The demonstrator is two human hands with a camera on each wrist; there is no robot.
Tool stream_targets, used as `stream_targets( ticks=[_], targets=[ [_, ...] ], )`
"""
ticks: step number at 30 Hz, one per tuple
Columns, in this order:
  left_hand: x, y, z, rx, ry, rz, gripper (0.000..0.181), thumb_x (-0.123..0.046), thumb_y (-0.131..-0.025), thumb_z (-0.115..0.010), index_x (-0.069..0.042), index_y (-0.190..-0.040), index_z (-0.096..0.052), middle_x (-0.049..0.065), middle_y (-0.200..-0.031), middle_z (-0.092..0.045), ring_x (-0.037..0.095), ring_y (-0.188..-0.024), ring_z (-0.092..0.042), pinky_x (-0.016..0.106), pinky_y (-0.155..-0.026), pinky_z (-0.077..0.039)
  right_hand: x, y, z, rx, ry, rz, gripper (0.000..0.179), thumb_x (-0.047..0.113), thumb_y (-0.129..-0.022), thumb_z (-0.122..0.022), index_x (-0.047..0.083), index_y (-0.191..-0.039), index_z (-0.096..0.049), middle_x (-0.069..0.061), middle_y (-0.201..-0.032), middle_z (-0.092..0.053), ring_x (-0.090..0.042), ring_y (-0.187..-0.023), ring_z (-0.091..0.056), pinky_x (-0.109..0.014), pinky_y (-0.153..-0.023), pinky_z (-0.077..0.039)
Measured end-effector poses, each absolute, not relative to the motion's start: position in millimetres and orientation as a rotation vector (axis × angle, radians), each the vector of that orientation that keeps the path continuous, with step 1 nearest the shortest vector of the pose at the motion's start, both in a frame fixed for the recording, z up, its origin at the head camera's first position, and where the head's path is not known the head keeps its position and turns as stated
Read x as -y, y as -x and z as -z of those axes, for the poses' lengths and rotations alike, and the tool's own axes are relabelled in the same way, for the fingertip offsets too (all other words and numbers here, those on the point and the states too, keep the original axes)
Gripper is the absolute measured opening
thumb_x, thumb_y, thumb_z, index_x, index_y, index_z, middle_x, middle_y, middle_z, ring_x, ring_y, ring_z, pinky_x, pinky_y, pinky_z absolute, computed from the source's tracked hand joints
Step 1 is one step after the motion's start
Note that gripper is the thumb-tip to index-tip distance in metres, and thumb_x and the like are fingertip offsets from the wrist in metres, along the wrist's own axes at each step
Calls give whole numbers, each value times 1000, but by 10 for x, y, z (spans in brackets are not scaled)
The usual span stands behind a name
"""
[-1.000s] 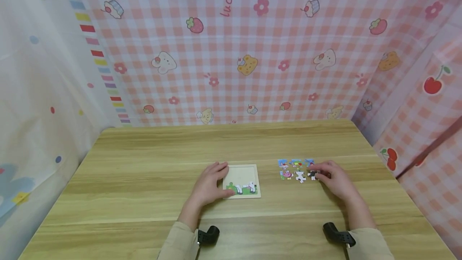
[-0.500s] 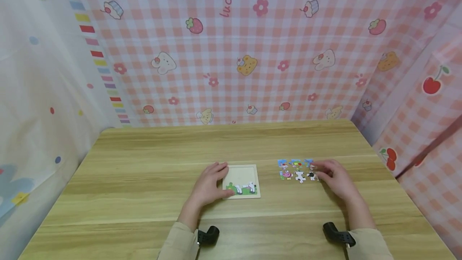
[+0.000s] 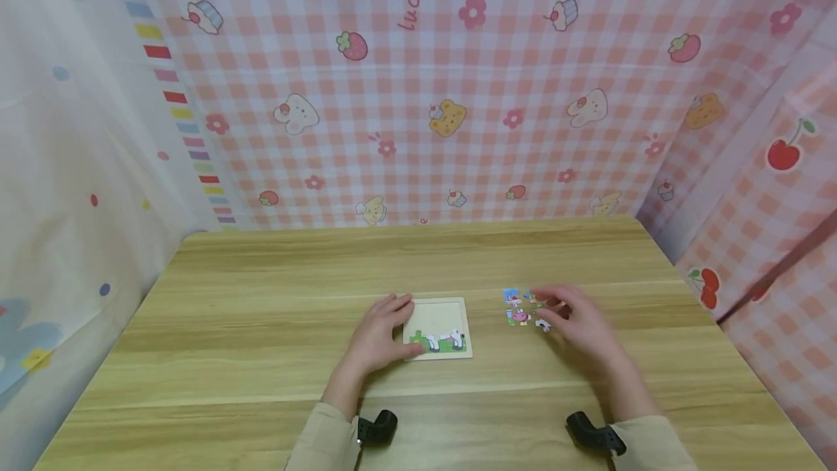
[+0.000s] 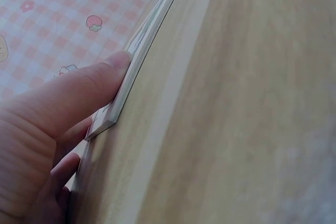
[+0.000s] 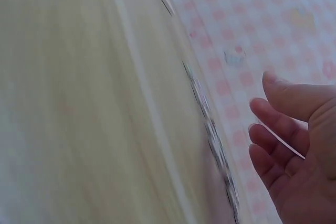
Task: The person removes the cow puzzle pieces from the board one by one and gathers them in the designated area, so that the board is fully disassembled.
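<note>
In the head view my left hand (image 3: 375, 333) holds the left side of a square wooden puzzle board (image 3: 437, 315). Placed pieces along the board's lower row show green grass and white animal legs; bare wood shows above them. The left wrist view has the thumb of that hand (image 4: 63, 103) on the board's edge (image 4: 122, 90), fingers round the far corner. My right hand (image 3: 584, 322) hovers over loose puzzle pieces (image 3: 519, 317), hiding several. In the right wrist view its fingers (image 5: 286, 132) are loosely bent with nothing between them, above the row of pieces (image 5: 212, 135).
Both lie on a wood-grain table (image 3: 261, 296), the pieces to the right of the board. A pink checked cloth (image 3: 418, 93) hangs behind the table's far edge. A black wrist mount (image 3: 378, 427) sits at my left sleeve, another (image 3: 595, 433) at my right.
My right hand has moved left from the right end of the loose pieces to over their middle, and now covers more of them. My left hand and the board have stayed put.
</note>
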State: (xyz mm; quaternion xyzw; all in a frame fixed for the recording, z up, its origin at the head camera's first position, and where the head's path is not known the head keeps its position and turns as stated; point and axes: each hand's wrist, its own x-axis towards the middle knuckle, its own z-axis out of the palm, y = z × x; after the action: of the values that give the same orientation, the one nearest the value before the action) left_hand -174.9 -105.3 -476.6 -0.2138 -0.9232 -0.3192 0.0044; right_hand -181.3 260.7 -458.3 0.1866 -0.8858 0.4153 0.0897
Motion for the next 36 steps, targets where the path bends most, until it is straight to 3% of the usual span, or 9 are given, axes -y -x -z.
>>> stream_targets(
  ticks=[13,20,29,36],
  targets=[
    [1099,1737,4766,2868,691,1072,78,-41,-81,-81,-1,-142,-52,12,-153,-41,38,-144,-28,53,-116,-22,-1970,1833,4596,2601,-857,-1255,28,2,-87,-74,-1,-114,-69,-10,-101,-68,-19,-87,-60,-30,-74,-53],
    [1127,1773,4694,2797,642,1307,64,-26,-87,-78,0,-140,-54,14,-148,-48,36,-138,-40,51,-115,-28,-1688,1821,4611,2643,-972,-1229,27,6,-88,-74,4,-115,-70,-6,-103,-68,-16,-86,-60,-29,-75,-53],
    [1172,1871,4602,2794,578,1396,62,-20,-84,-80,-4,-139,-57,13,-140,-56,35,-133,-46,51,-113,-31,-1273,1756,4597,2699,-1107,-1186,30,12,-89,-75,4,-117,-69,-6,-106,-69,-17,-86,-62,-27,-75,-53],
    [1213,1932,4585,2814,573,1458,58,-12,-84,-80,-4,-137,-59,14,-137,-58,34,-129,-49,51,-112,-33,-1060,1750,4630,2750,-1056,-1133,32,12,-85,-78,7,-115,-69,-1,-95,-63,-9,-78,-56,-25,-70,-49]
  ],
)
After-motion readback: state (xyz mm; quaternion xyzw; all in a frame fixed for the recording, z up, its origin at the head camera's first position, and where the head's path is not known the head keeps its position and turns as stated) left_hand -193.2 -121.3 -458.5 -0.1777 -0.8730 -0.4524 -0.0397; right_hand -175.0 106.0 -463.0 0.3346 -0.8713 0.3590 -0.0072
